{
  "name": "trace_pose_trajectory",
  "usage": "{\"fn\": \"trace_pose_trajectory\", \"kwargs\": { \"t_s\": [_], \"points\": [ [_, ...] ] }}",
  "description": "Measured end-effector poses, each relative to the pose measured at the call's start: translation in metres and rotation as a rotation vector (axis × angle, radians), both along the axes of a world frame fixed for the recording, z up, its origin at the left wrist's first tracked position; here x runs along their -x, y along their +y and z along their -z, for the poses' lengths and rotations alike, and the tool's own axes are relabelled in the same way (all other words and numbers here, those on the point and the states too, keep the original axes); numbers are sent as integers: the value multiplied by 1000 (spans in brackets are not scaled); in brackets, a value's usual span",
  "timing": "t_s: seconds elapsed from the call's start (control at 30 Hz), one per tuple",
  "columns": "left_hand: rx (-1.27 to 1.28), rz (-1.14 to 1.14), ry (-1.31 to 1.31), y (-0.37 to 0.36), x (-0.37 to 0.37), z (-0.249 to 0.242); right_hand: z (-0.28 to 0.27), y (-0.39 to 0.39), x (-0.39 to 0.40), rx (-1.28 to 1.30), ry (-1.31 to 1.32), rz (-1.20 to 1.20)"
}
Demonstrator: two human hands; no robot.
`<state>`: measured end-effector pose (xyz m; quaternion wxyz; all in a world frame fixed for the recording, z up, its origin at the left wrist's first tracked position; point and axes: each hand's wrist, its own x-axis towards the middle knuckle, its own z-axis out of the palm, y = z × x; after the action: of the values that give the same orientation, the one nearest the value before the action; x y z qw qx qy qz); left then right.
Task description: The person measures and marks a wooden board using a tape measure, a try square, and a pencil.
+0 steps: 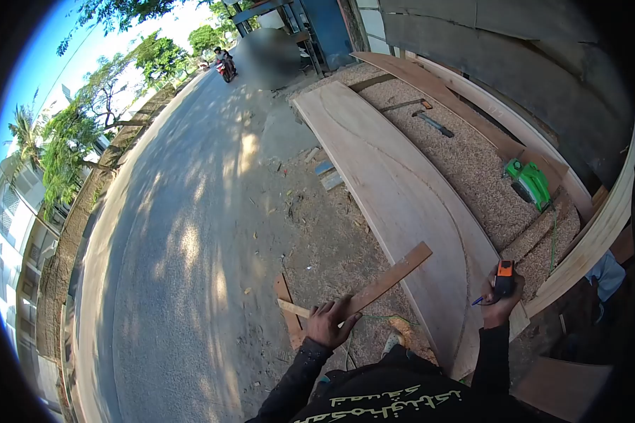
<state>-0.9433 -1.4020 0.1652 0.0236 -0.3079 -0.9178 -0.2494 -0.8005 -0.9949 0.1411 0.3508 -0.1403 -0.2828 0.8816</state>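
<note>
My left hand (324, 324) is closed on a flat brown wooden strip (394, 276), whose far end reaches over the edge of a wide wooden board (395, 187). In my right hand (499, 304), above the board's near right edge, is an orange and black tape measure (504, 279). A blue pen (478, 301) also sticks out from that hand's fingers. Along the board runs a long curved line. No extended tape blade can be seen.
A green power planer (530, 185) and a hammer (434, 124) lie on wood shavings (466, 166) right of the board. Long curved planks (501, 106) lean by the wall. On the left runs a road (169, 233), with a motorcycle (226, 68) far off.
</note>
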Motion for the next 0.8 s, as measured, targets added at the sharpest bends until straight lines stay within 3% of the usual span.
{"fn": "trace_pose_trajectory", "kwargs": {
  "t_s": [0.03, 0.17, 0.4, 0.5, 0.53, 0.6, 0.63, 0.67, 0.7, 0.77, 0.8],
  "points": [
    [1, 1, -8, 21, 22, -5, -6, -11, 7, 20, -88, -12],
    [19, 381, 237, 108, 106, -3, 30, -26, 7, 92, -297, 81],
    [18, 829, 351, 281, 227, 23, 32, -53, -49, 47, -334, 158],
    [-32, 977, 392, 349, 273, 34, 41, -67, -57, 37, -367, 348],
    [-29, 1024, 403, 370, 293, 41, 42, -76, -47, 11, -474, 525],
    [-10, 1118, 401, 409, 331, 43, 33, -89, -35, -19, -349, 468],
    [-65, 1165, 426, 428, 351, 46, 40, -104, -26, 40, -441, 609],
    [-104, 1231, 444, 449, 371, 49, 6, -121, 10, 13, -574, 738],
    [-126, 1261, 517, 470, 389, 56, 10, -135, 20, -83, -654, 760],
    [11, 1316, 420, 503, 414, 55, 5, -174, 67, 10, -581, 869],
    [-47, 1309, 450, 512, 423, 62, 16, -195, 89, 36, -583, 952]
  ]
}}
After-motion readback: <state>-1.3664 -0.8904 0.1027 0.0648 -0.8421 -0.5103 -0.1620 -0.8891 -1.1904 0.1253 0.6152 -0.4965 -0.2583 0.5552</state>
